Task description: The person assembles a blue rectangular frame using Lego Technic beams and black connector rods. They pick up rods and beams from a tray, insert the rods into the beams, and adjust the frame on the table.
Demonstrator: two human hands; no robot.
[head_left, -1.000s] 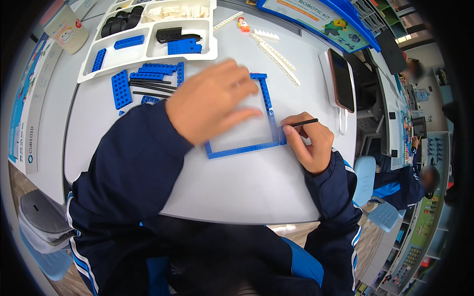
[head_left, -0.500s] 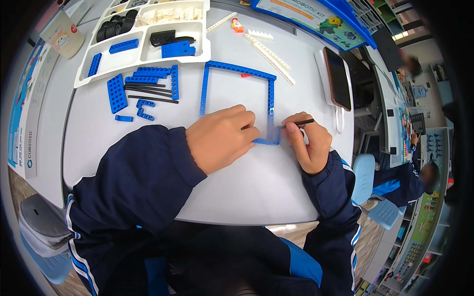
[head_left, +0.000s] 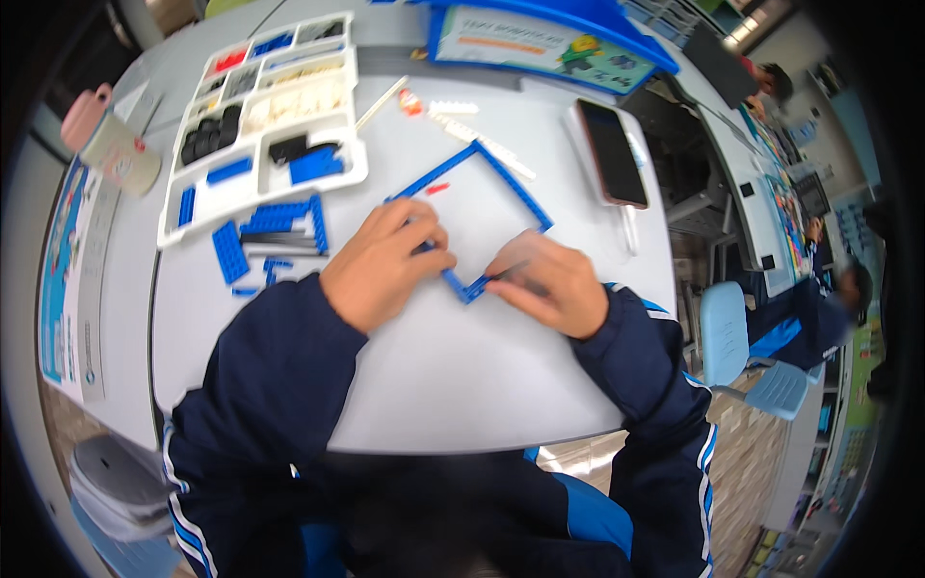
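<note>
A four-sided frame of blue studded building beams lies turned cornerwise on the table. My left hand is closed around its left side, the fingers hiding part of the beam. At the near corner, my right hand pinches a thin black rod, blurred by motion. Its fingers touch the frame there, or nearly so; I cannot tell whether the rod sits in a hole. Inside the frame lies a small red piece.
Left of the frame are loose blue bricks and black rods. Behind them stands a white sorting tray. A toy figure and white beams lie beyond the frame, a phone to the right, a blue bin at the back.
The blue frame has turned from square-on to cornerwise. My right hand has moved left with the black rod to the near corner. The view has shifted too.
</note>
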